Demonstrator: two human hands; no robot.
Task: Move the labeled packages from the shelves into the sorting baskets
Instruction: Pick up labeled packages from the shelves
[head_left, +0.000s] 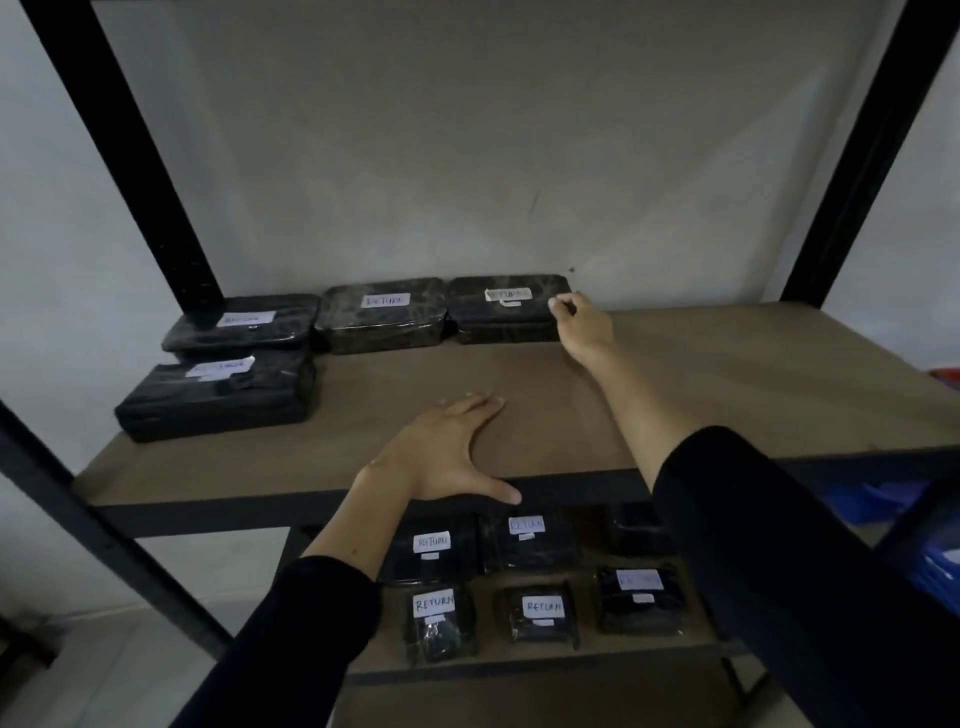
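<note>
- On the upper shelf (675, 384), along the back edge: three packages in a row, the left package (244, 322), the middle package (382, 314) and the right package (506, 306).
- Before the left package, near the left edge: a fourth package (215, 395).
- At the right package's right end: the right hand (579, 322), touching it.
- On the front edge, near the middle: the left hand (447, 452), flat.
- On the lower shelf (530, 660), beneath: six smaller packages (540, 613) in two rows.
</note>
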